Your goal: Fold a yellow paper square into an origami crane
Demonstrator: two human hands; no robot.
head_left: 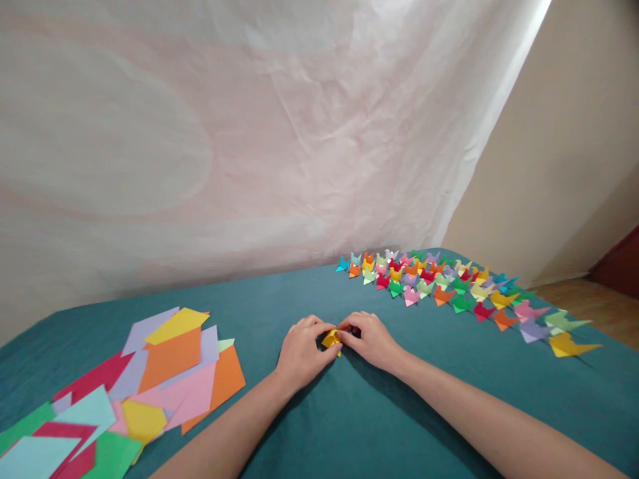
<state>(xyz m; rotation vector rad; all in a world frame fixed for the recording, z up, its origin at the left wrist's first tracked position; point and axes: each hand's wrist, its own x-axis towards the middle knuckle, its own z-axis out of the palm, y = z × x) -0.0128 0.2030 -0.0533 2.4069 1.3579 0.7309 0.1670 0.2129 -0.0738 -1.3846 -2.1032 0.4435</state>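
Observation:
A small folded piece of yellow paper [331,339] lies on the teal tablecloth [349,412] between my two hands. My left hand [302,351] has its fingers curled, with the thumb and fingertips pinching the paper's left side. Curled the same way, my right hand [368,339] pinches the paper's right side. Both forearms reach in from the bottom edge and rest on the cloth.
A loose pile of flat coloured paper sheets [150,379] lies at the left. Rows of several small folded paper figures [449,286] in many colours stand at the right, out toward the table edge. A creased white sheet [249,133] hangs behind the table. A wooden floor [594,303] shows at the right.

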